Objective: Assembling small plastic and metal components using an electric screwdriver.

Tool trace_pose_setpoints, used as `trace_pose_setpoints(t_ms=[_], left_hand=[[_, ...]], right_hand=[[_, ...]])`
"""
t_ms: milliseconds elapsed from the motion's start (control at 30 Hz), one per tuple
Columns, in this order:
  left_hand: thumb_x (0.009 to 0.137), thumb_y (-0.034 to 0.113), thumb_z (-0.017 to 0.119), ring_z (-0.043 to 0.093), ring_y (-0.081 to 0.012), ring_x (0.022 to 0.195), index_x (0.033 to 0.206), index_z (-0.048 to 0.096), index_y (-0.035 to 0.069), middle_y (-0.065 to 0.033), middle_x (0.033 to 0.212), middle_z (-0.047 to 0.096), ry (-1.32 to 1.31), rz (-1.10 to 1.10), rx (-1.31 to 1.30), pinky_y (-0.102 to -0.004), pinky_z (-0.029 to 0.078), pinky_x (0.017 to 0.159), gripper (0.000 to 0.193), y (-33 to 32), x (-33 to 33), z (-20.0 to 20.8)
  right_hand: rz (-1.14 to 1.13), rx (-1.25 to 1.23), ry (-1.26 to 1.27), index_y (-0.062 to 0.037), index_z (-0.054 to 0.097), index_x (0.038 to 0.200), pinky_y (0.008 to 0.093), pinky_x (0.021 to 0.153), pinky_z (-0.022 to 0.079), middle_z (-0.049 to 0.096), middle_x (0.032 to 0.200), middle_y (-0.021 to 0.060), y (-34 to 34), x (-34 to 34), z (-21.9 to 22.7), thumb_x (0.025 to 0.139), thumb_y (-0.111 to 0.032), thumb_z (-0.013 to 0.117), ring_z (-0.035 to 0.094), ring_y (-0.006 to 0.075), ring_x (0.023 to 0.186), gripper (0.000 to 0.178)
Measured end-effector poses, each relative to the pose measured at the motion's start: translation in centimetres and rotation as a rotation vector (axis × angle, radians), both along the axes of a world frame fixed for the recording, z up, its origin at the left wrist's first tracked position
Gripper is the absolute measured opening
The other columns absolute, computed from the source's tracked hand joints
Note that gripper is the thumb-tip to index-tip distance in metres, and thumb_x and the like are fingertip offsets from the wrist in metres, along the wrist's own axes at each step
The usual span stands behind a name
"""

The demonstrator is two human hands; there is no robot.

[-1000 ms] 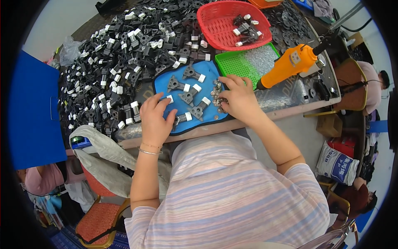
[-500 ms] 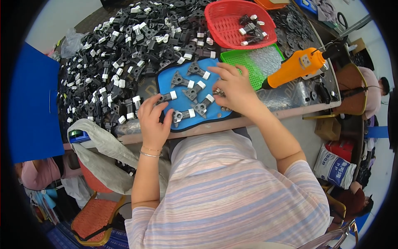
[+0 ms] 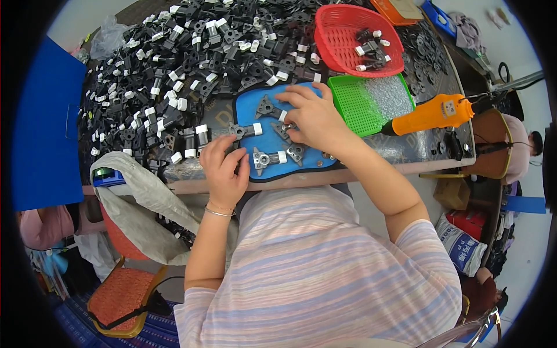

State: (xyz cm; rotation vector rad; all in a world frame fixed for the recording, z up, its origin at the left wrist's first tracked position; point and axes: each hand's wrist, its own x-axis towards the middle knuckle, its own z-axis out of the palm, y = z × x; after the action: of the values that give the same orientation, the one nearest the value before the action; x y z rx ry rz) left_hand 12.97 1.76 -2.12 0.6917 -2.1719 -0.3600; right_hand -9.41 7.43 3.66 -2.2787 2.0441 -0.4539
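Head view: right grip (image 3: 318, 119) crosses to the brackets (image 3: 267, 158)

Over the last half second the right grip has moved leftward from the right side of the blue mat (image 3: 246, 107), and its fingertips are now above the mat's middle. Thumb and forefinger are pinched nearly together, apparently on a small metal piece (image 3: 287, 126). By the look of it, the handling now happens among the brackets rather than beside them. The bracket beneath those fingers is partly covered, so contact cannot be told.

The left grip (image 3: 224, 168) stays by the mat's left edge, fingers loosely curled, thumb apart, holding nothing that shows. One bracket lies just beyond its fingertips, another just to its right.

Against the earlier frame, the brackets keep their layout, but the uppermost is now hidden by the right grip. A few loose metal pieces (image 3: 329, 156) show just below the right wrist. The view itself has shifted: the green tray (image 3: 351, 101) and orange driver (image 3: 432, 113), to the right grip's right on the desk (image 3: 386, 152), appear further right.
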Motion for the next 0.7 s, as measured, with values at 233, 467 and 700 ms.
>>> trace_pose_setpoints(t_ms=[233,467,700], left_hand=[[0.068,0.007,0.067,0.052,-0.0289,0.105,0.082,0.062,0.008,-0.0080,0.108,0.059,0.006,-0.001,0.021,-0.0406,0.033,0.091,0.014,-0.1,0.0,0.0],[0.068,0.008,0.066,0.052,-0.0281,0.106,0.083,0.062,0.009,-0.0074,0.108,0.059,0.007,0.000,0.017,-0.0409,0.033,0.092,0.015,-0.1,0.0,-0.2],[0.068,0.008,0.066,0.052,-0.0278,0.105,0.083,0.062,0.010,-0.0070,0.107,0.059,0.025,0.004,0.020,-0.0414,0.032,0.092,0.016,-0.1,0.1,-0.4]], right_hand=[[-0.003,0.005,-0.012,-0.0096,0.068,0.072,0.0495,0.102,0.025,0.055,0.121,0.0022,-1.1,-0.1,0.9,0.061,-0.015,0.072,0.043,0.0204,0.120,0.013],[0.056,-0.100,0.065,-0.0087,0.069,0.070,0.0535,0.099,0.026,0.058,0.116,0.0027,-4.5,0.0,-0.1,0.060,-0.017,0.072,0.045,0.0203,0.117,0.013],[0.056,-0.024,0.136,-0.0097,0.069,0.074,0.0522,0.100,0.025,0.057,0.117,0.0026,-5.2,0.5,-0.3,0.062,-0.016,0.072,0.044,0.0204,0.119,0.014]])
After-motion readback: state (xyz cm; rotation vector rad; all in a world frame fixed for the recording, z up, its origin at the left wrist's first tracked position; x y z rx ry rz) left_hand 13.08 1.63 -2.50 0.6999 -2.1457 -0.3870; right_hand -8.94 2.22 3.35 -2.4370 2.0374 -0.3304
